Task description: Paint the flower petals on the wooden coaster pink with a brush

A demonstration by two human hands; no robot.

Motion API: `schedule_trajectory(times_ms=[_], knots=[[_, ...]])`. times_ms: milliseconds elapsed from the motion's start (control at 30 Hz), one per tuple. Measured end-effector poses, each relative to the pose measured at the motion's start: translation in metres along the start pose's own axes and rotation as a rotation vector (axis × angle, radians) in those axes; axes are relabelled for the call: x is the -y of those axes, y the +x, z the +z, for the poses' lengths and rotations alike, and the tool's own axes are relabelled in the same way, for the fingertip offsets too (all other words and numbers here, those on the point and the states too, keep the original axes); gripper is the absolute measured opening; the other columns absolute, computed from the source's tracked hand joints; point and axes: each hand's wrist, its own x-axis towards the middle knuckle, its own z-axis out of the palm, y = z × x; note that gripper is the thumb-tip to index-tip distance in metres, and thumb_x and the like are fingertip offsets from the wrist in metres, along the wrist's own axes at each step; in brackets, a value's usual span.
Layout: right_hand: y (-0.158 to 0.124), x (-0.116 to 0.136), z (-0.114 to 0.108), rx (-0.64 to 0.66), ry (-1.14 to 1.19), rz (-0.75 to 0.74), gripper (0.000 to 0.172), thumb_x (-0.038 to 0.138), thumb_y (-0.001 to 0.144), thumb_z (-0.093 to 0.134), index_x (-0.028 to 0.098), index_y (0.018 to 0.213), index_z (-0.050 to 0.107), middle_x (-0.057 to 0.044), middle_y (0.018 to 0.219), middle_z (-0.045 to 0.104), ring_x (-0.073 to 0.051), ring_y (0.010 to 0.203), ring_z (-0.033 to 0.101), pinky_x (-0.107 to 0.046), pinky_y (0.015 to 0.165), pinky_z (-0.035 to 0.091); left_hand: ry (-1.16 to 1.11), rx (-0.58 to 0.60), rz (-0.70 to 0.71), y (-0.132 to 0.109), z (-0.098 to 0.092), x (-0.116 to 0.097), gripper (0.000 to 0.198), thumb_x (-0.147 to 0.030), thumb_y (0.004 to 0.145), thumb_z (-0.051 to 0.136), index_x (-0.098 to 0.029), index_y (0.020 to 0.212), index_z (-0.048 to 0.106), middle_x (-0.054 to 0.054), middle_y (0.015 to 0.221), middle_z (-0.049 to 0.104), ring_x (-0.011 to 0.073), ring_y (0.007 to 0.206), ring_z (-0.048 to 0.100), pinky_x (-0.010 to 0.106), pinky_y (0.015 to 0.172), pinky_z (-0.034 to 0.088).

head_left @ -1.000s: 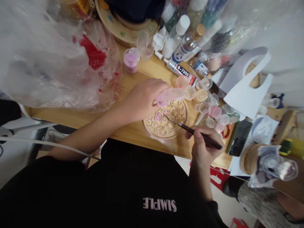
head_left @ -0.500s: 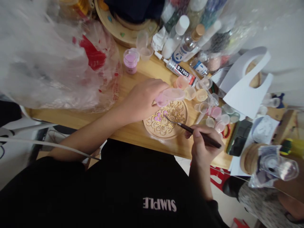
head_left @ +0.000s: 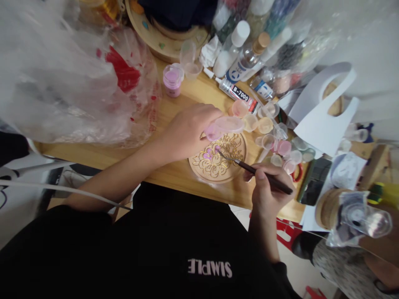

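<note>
My left hand (head_left: 196, 128) is closed around a small plastic cup (head_left: 213, 131) with pink contents and an attached lid, held over the upper left of a round wooden plaque (head_left: 199, 174). Gold wire outlines form a flower pattern on the plaque, and a few petals are filled with pink-purple. My right hand (head_left: 268, 187) grips a dark-handled thin spatula (head_left: 264, 176) like a pen. Its bent metal tip rests at or just above the pink petals; contact is hard to tell. The left fingertips are hidden behind the cup.
Several small cups (head_left: 264, 124) of coloured material stand right of the plaque. Beyond lie a B-7000 glue tube (head_left: 238, 94), bottles (head_left: 246, 58) and a pink jar (head_left: 172, 81). A plastic bag (head_left: 77, 83) covers the left. A phone (head_left: 314, 180) lies right; another person (head_left: 346, 265) sits lower right.
The spatula and my right hand have shifted very slightly, with the tip still among the pink petals. My left hand stays in place with the cup.
</note>
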Motion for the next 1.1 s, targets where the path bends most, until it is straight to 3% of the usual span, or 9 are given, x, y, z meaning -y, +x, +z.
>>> schedule_trajectory(times_ms=[300,567,1100], knots=[[-0.0006,0.0019,-0.0011,0.013,0.009,0.013,0.005,0.019,0.089,0.074,0.022,0.087,0.076,0.003,0.072,0.071,-0.012,0.053,0.066,-0.028,0.05,0.052,-0.005,0.011,0.006,0.0002,-0.0008,-0.0013,0.013,-0.009,0.087,0.061,-0.015,0.098,0.062,0.006,0.094,0.069,0.0196,0.088,0.062,0.031,0.076,0.045],[0.0012,0.0003,0.0009,0.009,-0.017,0.009,0.004,0.021,0.089,0.074,0.022,0.085,0.074,0.002,0.071,0.071,-0.013,0.053,0.066,-0.028,0.05,0.052,-0.001,0.042,-0.017,-0.0006,0.0009,0.0009,0.016,-0.014,0.09,0.056,-0.017,0.106,0.06,0.005,0.1,0.067,0.0209,0.095,0.062,0.031,0.083,0.046],[0.0013,-0.0005,0.002,-0.02,-0.037,0.011,0.005,0.024,0.089,0.074,0.022,0.084,0.074,0.003,0.071,0.071,-0.013,0.052,0.066,-0.028,0.05,0.051,-0.025,0.0,-0.004,-0.0008,0.001,0.0004,0.019,-0.009,0.087,0.059,-0.016,0.105,0.061,0.006,0.1,0.068,0.0221,0.096,0.065,0.033,0.082,0.048]])
